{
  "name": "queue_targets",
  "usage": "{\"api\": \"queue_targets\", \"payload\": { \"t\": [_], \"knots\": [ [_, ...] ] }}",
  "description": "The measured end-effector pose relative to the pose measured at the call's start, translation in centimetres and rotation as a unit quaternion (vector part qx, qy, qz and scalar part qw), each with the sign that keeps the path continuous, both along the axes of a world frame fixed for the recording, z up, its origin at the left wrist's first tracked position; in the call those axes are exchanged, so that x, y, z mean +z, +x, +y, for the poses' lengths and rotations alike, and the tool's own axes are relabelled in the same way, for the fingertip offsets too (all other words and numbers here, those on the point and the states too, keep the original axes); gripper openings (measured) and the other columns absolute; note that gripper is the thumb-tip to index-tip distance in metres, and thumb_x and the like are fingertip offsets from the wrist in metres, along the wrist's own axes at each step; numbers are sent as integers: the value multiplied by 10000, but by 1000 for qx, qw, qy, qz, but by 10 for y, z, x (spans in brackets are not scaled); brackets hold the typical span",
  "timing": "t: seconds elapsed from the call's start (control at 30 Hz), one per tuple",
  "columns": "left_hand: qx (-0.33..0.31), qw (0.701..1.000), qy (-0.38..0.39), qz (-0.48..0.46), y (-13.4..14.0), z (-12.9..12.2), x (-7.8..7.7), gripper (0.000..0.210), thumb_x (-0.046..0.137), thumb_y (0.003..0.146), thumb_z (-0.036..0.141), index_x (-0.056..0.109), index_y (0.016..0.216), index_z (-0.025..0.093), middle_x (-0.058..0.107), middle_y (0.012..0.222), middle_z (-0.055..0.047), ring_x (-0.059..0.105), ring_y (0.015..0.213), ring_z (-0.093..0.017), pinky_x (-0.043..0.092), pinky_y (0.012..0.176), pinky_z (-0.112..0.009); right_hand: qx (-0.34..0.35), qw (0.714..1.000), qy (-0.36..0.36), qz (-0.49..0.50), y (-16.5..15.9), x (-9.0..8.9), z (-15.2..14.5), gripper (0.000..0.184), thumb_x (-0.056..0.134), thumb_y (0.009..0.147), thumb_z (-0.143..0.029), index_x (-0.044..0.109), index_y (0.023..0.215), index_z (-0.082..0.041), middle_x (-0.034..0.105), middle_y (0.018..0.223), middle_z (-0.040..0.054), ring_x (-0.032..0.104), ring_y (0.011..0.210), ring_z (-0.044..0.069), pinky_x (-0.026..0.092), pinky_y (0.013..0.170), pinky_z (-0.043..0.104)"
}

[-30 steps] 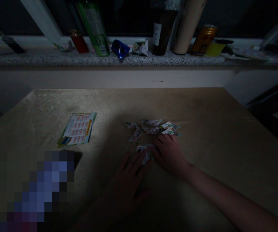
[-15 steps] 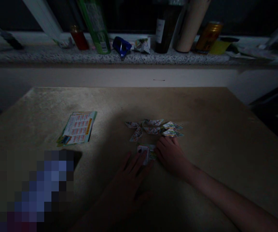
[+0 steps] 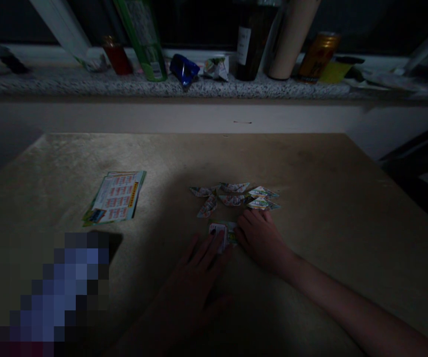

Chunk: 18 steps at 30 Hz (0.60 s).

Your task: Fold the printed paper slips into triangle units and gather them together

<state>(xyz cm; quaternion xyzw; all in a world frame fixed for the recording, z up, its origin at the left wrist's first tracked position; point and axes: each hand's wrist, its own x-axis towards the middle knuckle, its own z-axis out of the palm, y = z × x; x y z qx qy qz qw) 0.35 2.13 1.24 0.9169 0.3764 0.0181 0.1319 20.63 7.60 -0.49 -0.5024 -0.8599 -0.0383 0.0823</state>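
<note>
A small printed paper (image 3: 219, 231) lies on the table in front of me, partly covered by my fingers. My left hand (image 3: 199, 267) rests flat on its left and lower part, with the fingers spread. My right hand (image 3: 256, 235) is at the paper's right end, fingers bent and close together over that edge; their undersides are hidden. Just beyond it lie two light folded paper pieces (image 3: 262, 203), near its fingertips. More folded paper pieces (image 3: 232, 199) with reddish print sit to their left, several in all.
At the left lies a stack of printed calendar sheets (image 3: 115, 198). A pixelated blue object (image 3: 65, 292) is in the lower left. The stone windowsill (image 3: 199, 90) holds a green container (image 3: 150, 54), a dark bottle (image 3: 247, 52), a blue wrapper (image 3: 184, 69) and a gold can (image 3: 318, 57).
The whole view has shifted slightly, so things appear a little further left. Both hands keep nearly the same place on the paper.
</note>
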Motion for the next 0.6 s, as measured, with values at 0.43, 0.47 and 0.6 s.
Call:
{"api": "queue_targets", "payload": {
  "t": [0.43,0.47,0.6],
  "knots": [
    [22,1000,2,1,3,-3,-3,773,488,847,557,157,1467,235,125,1545,-77,116,1400,-290,130,1118,-520,-2,1000,-8,-31,-5,4,-1,76,491,884,-180,566,875,-174,570,889,68,487,881,250,305,788,389],
    [22,1000,2,1,3,-3,-3,771,488,847,556,153,1468,243,121,1545,-74,117,1400,-291,134,1116,-522,0,999,-9,-36,-5,5,-2,68,498,879,-175,565,879,-173,570,891,69,488,879,252,310,782,388],
    [20,1000,2,8,4,-3,-1,748,465,857,561,169,1465,240,124,1544,-85,124,1399,-293,138,1111,-529,5,998,-8,-64,-7,11,-3,79,496,861,-130,564,879,-165,569,892,81,490,868,260,326,763,388]
  ]
}}
